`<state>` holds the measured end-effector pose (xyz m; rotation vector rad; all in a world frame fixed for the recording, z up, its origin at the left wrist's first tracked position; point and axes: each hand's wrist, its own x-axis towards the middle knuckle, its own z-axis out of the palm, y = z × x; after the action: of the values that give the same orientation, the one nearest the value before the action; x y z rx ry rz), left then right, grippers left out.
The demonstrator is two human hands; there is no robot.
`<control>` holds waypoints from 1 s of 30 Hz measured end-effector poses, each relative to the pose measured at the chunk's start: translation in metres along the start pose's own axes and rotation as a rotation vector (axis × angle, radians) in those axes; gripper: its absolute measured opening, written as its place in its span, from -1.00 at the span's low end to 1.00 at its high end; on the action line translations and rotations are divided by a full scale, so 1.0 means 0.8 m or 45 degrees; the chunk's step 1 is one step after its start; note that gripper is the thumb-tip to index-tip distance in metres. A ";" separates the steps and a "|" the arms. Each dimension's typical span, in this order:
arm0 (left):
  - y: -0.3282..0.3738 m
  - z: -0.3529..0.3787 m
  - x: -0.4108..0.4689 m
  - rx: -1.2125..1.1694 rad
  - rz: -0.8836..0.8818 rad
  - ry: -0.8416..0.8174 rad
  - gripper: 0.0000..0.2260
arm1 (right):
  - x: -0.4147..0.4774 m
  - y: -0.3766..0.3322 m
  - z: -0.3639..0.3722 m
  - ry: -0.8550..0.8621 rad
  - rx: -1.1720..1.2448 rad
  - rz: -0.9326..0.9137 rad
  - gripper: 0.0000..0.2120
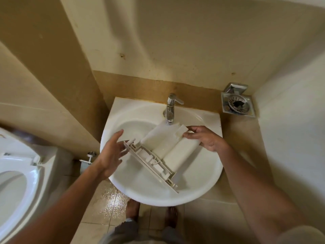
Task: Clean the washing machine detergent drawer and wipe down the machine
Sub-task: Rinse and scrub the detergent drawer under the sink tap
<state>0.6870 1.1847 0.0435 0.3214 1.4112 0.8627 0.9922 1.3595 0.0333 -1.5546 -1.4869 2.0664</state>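
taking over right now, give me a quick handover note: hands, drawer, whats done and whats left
Left hand: open, fingers straight, beside the drawer's front panel; contact unclear.
Right hand: grips the drawer's back end, by the tap.
Drawer: out of the machine, seemingly underside up, slanted across the sink, back end under the tap.
Done: drawer is out and at the sink; part of it looks wet. Cannot tell if water is running.
Left: finish washing the drawer, refit it, wipe down the machine, which is not in view.
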 end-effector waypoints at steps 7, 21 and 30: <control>0.020 0.016 0.006 0.016 -0.135 -0.050 -0.67 | 0.016 -0.001 -0.018 -0.130 0.058 0.043 -0.62; 0.017 0.028 0.003 0.350 -0.255 -0.303 -0.12 | 0.070 -0.042 0.003 -0.372 -0.232 0.066 -0.67; -0.049 0.062 -0.016 -0.145 -0.047 -0.031 -0.72 | 0.025 0.020 0.047 0.706 -0.627 -0.467 -0.79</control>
<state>0.7478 1.1639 0.0355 0.2182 1.3361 0.9022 0.9595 1.3415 0.0072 -1.6505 -1.9270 1.0015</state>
